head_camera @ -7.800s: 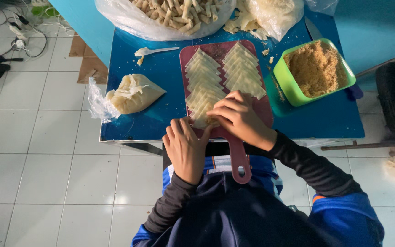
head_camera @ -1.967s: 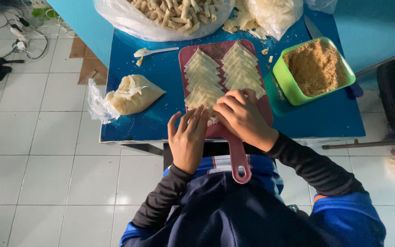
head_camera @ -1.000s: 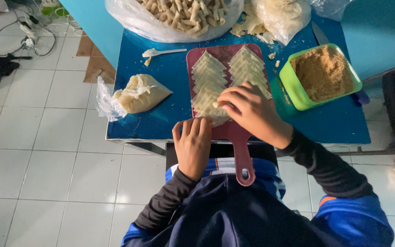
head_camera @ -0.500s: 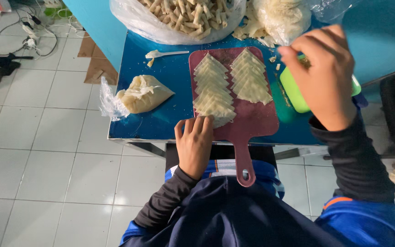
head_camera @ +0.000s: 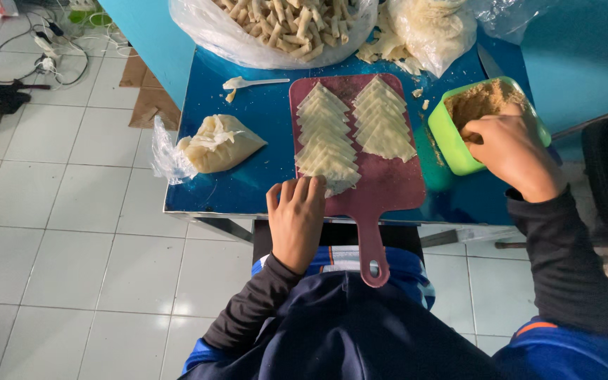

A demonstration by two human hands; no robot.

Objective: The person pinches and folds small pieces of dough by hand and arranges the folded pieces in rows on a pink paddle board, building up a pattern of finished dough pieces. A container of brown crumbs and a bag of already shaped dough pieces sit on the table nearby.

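A dark red cutting board (head_camera: 388, 186) lies on a blue table (head_camera: 248, 190), with two overlapping rows of pale triangular wrappers (head_camera: 326, 137) on it. My left hand (head_camera: 297, 222) rests flat at the board's near left corner, fingertips touching the nearest wrapper. Over to the right, my right hand (head_camera: 508, 151) reaches into a green box (head_camera: 445, 137) of brown crumbly filling (head_camera: 480, 102), fingers curled in the filling. Whether it holds any is hidden.
A tied plastic bag of pale paste (head_camera: 212, 144) sits on the table's left. A white spoon (head_camera: 248, 83) lies behind it. At the back are a big bag of rolled sticks (head_camera: 283, 21) and a bag of wrappers (head_camera: 431, 28). Cables (head_camera: 43, 49) lie on the tiled floor.
My right hand left the wrappers on the board, swung right and dropped into the green box. The left hand stayed at the board's near corner.
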